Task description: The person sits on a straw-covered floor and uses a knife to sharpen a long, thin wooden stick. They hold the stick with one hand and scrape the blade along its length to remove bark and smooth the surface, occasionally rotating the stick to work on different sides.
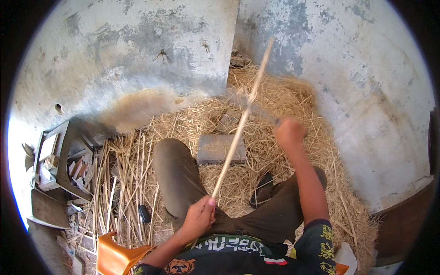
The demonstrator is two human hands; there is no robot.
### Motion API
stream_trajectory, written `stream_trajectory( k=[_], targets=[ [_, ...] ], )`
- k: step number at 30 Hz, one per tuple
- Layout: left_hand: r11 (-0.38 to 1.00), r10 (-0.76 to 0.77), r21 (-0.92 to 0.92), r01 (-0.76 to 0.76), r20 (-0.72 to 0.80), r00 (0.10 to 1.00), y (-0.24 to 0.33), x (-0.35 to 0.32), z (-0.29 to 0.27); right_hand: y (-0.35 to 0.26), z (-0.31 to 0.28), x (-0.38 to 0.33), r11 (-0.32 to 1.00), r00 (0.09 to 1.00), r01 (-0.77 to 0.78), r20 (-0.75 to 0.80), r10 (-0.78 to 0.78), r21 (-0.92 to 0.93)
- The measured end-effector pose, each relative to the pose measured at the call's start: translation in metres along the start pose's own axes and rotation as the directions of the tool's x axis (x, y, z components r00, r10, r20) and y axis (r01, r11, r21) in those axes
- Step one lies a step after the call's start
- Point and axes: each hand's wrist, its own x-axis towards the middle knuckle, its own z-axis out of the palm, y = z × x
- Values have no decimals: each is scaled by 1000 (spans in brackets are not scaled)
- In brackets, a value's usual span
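Note:
My left hand [199, 215] grips the near end of a long thin pale stick [242, 121] that slants up and away toward the wall corner. My right hand [289, 133] is closed on the handle of a blade [254, 109], blurred with motion, that meets the stick about halfway along. I am seated, with my knees [172, 156] spread over a floor of straw. A grey flat block [215, 149] lies on the straw between my legs, under the stick.
Loose straw [284, 91] is piled into the corner of two stained concrete walls. Several long stalks [126, 183] lie at my left. Wooden scraps and a frame [55, 160] sit far left. An orange plastic seat [114, 254] is beneath me.

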Motion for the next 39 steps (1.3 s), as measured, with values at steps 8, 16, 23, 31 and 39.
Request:
stream_trajectory(
  k=[8, 16, 23, 31, 39],
  targets=[
    [965, -128, -211, 156, 141, 982, 19, 9, -11, -26, -35, -12, 974, 990, 140, -37, -136, 180],
    [895, -182, -358, 268, 257, 949, 10, 1, -20, -13, -28, -68, 680, 751, 656, -365, -550, 327],
    [916, -134, -333, 223, 270, 953, 26, -7, -15, 0, -65, -19, 820, 755, 562, -475, -452, 113],
    [947, -192, -224, 230, 178, 965, 22, -11, -10, 11, -49, 17, 950, 909, 294, -338, -245, 102],
    [972, -178, -120, 201, 175, 968, 14, -5, -13, 34, -71, 39, 998, 989, 18, -149, -26, -54]
  ],
)
